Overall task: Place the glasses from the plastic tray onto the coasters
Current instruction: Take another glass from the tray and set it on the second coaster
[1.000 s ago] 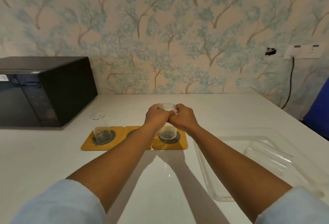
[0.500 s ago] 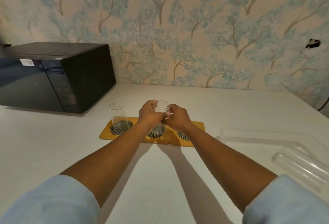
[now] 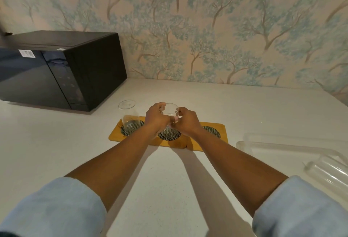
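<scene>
Three yellow coasters with dark mesh centres lie in a row on the white counter. A clear glass [image 3: 129, 116] stands upright on the left coaster [image 3: 116, 133]. Both my left hand [image 3: 157, 119] and my right hand [image 3: 185, 121] grip a second clear glass [image 3: 171, 112], whose base rests on the middle coaster [image 3: 169, 137]. The right coaster [image 3: 212, 131] carries nothing. At the right edge, a clear plastic tray [image 3: 282, 145] holds another glass [image 3: 331, 174] lying on its side.
A black microwave [image 3: 62, 71] stands at the back left, close to the left coaster. The wallpapered wall closes off the counter behind. Light-blue sleeves cover my forearms near the bottom corners.
The glass held by both hands went from the right coaster to the middle coaster. My view turned left, so the tray slid toward the right edge.
</scene>
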A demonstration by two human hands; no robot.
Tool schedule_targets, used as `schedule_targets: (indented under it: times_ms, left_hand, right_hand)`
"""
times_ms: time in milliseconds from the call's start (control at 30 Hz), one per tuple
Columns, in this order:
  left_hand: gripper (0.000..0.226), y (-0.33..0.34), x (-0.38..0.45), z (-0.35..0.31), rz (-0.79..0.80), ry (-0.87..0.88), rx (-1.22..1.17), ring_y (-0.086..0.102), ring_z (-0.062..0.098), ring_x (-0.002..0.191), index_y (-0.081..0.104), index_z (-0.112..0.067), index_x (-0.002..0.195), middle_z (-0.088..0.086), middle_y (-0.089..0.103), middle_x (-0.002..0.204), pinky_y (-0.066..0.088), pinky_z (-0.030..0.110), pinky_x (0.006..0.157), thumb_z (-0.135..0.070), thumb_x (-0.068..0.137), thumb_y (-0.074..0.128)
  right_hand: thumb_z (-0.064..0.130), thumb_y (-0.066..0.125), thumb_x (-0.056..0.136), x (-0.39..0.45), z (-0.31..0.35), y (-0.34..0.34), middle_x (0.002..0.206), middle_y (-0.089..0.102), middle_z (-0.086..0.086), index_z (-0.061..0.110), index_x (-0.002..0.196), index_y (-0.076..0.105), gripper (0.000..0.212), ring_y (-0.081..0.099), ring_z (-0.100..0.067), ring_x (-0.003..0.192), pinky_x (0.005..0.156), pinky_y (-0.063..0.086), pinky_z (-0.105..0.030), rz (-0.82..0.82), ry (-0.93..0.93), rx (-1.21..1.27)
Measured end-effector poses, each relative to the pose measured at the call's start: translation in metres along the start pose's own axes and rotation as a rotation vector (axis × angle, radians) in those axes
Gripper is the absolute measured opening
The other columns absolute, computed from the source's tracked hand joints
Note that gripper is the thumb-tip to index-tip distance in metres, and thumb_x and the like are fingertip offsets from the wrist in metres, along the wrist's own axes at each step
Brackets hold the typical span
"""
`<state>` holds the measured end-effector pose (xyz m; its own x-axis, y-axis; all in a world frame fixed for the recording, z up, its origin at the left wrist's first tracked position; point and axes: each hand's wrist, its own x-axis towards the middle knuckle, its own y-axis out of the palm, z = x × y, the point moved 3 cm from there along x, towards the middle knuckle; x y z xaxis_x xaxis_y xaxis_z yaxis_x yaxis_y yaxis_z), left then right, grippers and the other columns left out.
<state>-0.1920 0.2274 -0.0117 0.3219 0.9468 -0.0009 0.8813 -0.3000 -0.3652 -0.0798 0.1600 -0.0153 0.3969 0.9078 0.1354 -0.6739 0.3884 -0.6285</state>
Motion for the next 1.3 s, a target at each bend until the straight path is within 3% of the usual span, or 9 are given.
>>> schedule_targets:
  times_ms: [200, 400, 533, 667, 733, 1033, 1133, 1300]
  left_hand:
    - [0.084, -0.001, 0.005, 0.005, 0.001, -0.013, -0.005, 0.052, 0.024, 0.123, 0.048, -0.013, 0.141, 0.007, 0.055, 0.14, 0.042, 0.03, 0.091, -0.02, 0.067, 0.089]
    - [0.087, -0.001, 0.005, 0.007, 0.004, -0.036, 0.035, 0.049, 0.027, 0.13, 0.042, -0.013, 0.145, 0.008, 0.051, 0.146, 0.043, 0.04, 0.105, -0.025, 0.072, 0.086]
    - [0.07, -0.003, 0.003, 0.006, 0.011, -0.036, 0.11, 0.055, 0.03, 0.118, 0.052, -0.007, 0.13, 0.012, 0.058, 0.135, 0.047, 0.045, 0.1, -0.029, 0.073, 0.084]
    - [0.098, -0.004, -0.001, 0.002, -0.024, -0.044, 0.138, 0.04, 0.032, 0.137, 0.032, -0.011, 0.15, 0.01, 0.039, 0.154, 0.038, 0.043, 0.11, -0.036, 0.071, 0.085]
    - [0.102, -0.004, -0.004, -0.003, -0.066, -0.012, 0.132, 0.035, 0.03, 0.141, 0.026, -0.015, 0.153, 0.008, 0.033, 0.158, 0.035, 0.04, 0.109, -0.039, 0.072, 0.083]
    - [0.077, 0.023, -0.03, -0.029, -0.235, 0.219, 0.164, 0.033, 0.025, 0.143, 0.024, -0.022, 0.154, -0.003, 0.018, 0.163, 0.035, 0.036, 0.108, -0.046, 0.089, 0.06]
    - [0.076, 0.043, -0.043, -0.04, -0.209, 0.281, 0.143, 0.036, 0.023, 0.142, 0.024, -0.021, 0.154, -0.003, 0.016, 0.164, 0.035, 0.03, 0.102, -0.043, 0.091, 0.059]
    - [0.075, 0.082, -0.06, -0.058, -0.091, 0.312, 0.154, 0.033, 0.022, 0.143, 0.022, -0.02, 0.154, -0.002, 0.019, 0.163, 0.032, 0.036, 0.11, -0.042, 0.092, 0.057]
  right_hand:
    - [0.02, 0.082, 0.071, 0.005, -0.001, 0.004, 0.12, 0.066, -0.014, 0.002, 0.126, 0.054, 0.065, 0.063, -0.03, 0.106, 0.085, 0.055, -0.04, 0.006, -0.003, -0.008]
    - [0.019, 0.081, 0.075, 0.005, -0.004, 0.011, 0.128, 0.063, -0.015, 0.002, 0.132, 0.05, 0.067, 0.063, -0.031, 0.11, 0.082, 0.05, -0.03, 0.019, 0.001, -0.026]
    - [0.018, 0.081, 0.074, 0.004, -0.003, 0.012, 0.131, 0.061, -0.015, 0.003, 0.134, 0.048, 0.069, 0.061, -0.032, 0.114, 0.086, 0.051, -0.033, 0.029, 0.006, -0.053]
    - [0.018, 0.081, 0.074, 0.005, -0.003, 0.003, 0.14, 0.053, -0.017, 0.001, 0.143, 0.037, 0.084, 0.055, -0.032, 0.124, 0.097, 0.05, -0.038, 0.023, 0.043, -0.072]
    - [0.015, 0.079, 0.075, 0.005, -0.004, -0.004, 0.144, 0.049, -0.018, 0.002, 0.146, 0.033, 0.085, 0.052, -0.031, 0.128, 0.099, 0.049, -0.037, 0.013, 0.059, -0.061]
    - [0.026, 0.076, 0.078, -0.018, -0.023, -0.055, 0.139, 0.054, -0.017, 0.003, 0.141, 0.041, 0.076, 0.055, -0.03, 0.124, 0.096, 0.049, -0.037, -0.175, 0.104, -0.038]
    - [0.028, 0.076, 0.078, -0.032, -0.035, -0.076, 0.137, 0.056, -0.016, 0.003, 0.139, 0.043, 0.074, 0.056, -0.03, 0.123, 0.098, 0.05, -0.039, -0.239, 0.126, -0.042]
    - [0.029, 0.077, 0.078, -0.057, -0.054, -0.116, 0.133, 0.058, -0.017, 0.002, 0.136, 0.046, 0.071, 0.058, -0.03, 0.12, 0.095, 0.05, -0.039, -0.33, 0.168, -0.061]
